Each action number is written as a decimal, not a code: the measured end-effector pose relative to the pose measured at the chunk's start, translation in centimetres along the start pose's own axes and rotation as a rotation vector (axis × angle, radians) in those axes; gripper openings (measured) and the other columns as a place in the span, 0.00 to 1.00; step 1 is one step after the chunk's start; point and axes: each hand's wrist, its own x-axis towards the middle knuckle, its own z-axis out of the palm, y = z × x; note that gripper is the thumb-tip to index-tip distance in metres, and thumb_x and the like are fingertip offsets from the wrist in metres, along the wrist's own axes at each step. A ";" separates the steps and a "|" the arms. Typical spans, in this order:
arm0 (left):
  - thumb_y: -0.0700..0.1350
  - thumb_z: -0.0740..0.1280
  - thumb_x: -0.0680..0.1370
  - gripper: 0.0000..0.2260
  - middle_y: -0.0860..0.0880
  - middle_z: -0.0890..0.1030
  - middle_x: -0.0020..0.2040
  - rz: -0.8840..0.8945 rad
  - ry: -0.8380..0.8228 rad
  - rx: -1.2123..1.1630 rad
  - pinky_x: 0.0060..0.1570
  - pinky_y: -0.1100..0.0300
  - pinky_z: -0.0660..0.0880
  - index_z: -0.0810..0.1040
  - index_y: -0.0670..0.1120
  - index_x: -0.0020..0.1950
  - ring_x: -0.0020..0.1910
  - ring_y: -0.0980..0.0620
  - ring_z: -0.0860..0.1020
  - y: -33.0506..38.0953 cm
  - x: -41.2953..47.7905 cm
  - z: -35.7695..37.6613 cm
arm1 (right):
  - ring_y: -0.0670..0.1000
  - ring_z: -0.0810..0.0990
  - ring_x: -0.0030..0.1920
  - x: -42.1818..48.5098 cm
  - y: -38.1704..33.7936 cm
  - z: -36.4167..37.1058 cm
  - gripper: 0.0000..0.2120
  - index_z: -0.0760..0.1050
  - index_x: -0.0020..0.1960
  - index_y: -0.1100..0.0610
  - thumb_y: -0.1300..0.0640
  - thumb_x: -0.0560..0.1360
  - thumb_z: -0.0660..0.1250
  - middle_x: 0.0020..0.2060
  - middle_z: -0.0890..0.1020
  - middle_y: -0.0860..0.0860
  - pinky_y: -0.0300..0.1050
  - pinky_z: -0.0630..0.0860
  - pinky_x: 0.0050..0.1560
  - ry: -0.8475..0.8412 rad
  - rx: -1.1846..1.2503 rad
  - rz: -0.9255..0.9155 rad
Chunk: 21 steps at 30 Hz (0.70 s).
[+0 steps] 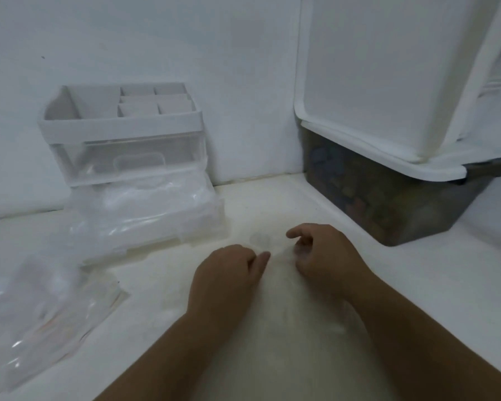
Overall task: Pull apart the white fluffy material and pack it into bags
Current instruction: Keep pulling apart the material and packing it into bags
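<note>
Both left hand (227, 270) and right hand (326, 256) pinch blurred white material (284, 302).

My left hand (226, 273) and right hand (326, 256) sit close together on the white table (417, 285). The fingers of both are curled, pinching the top of a clear bag (298, 308) that lies between my forearms. Its contents are too blurred to tell. At the back left stands a white organizer (122, 120), its clear drawer (156, 224) pulled out and holding what looks like white fluff (145, 198) in plastic. More plastic bags (41, 308) lie front left. On the right, a dark bin (388, 204) has its white lid (373, 82) propped up.
</note>
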 end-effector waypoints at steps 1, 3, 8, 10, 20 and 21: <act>0.57 0.60 0.81 0.14 0.54 0.77 0.42 -0.022 0.062 -0.087 0.44 0.59 0.71 0.77 0.52 0.42 0.41 0.54 0.75 -0.3 -0.1 0.1 | 0.41 0.77 0.47 0.0 0.3 -0.1 0.20 0.79 0.61 0.48 0.65 0.74 0.68 0.49 0.80 0.44 0.32 0.73 0.57 0.023 0.021 -0.018; 0.57 0.65 0.79 0.13 0.55 0.78 0.55 -0.103 0.131 -0.179 0.52 0.58 0.75 0.77 0.53 0.60 0.49 0.56 0.77 -0.5 -0.2 0.2 | 0.39 0.77 0.45 -0.2 0.4 -0.5 0.17 0.80 0.59 0.49 0.65 0.74 0.68 0.44 0.79 0.42 0.24 0.70 0.48 0.058 0.067 -0.052; 0.65 0.68 0.73 0.32 0.57 0.76 0.66 -0.212 -0.007 -0.302 0.63 0.55 0.73 0.69 0.52 0.74 0.64 0.55 0.75 0.2 -0.6 0.6 | 0.38 0.80 0.44 -1.0 -0.2 -1.8 0.17 0.81 0.55 0.47 0.66 0.74 0.70 0.41 0.80 0.37 0.22 0.71 0.45 0.147 0.149 -0.164; 0.61 0.70 0.73 0.18 0.57 0.84 0.49 -0.180 0.036 -0.466 0.47 0.61 0.76 0.82 0.53 0.58 0.47 0.59 0.81 0.3 -0.6 0.5 | 0.37 0.80 0.45 -1.3 -0.5 -2.1 0.18 0.82 0.53 0.46 0.67 0.72 0.71 0.41 0.81 0.37 0.23 0.73 0.46 0.187 0.167 -0.218; 0.57 0.73 0.70 0.13 0.50 0.83 0.37 -0.161 0.093 -0.608 0.41 0.51 0.82 0.83 0.48 0.44 0.37 0.51 0.83 -1.0 -0.6 0.2 | 0.49 0.85 0.44 -2.0 -1.2 -3.5 0.08 0.83 0.51 0.51 0.59 0.73 0.74 0.41 0.86 0.48 0.42 0.82 0.49 0.095 0.691 -0.015; 0.55 0.73 0.67 0.14 0.49 0.84 0.38 -0.175 0.055 -0.613 0.41 0.47 0.82 0.82 0.47 0.45 0.38 0.49 0.83 -1.4 -0.7 0.3 | 0.50 0.84 0.45 -1.8 -1.1 -3.6 0.07 0.83 0.52 0.51 0.57 0.74 0.73 0.43 0.86 0.49 0.42 0.82 0.48 0.103 0.707 0.069</act>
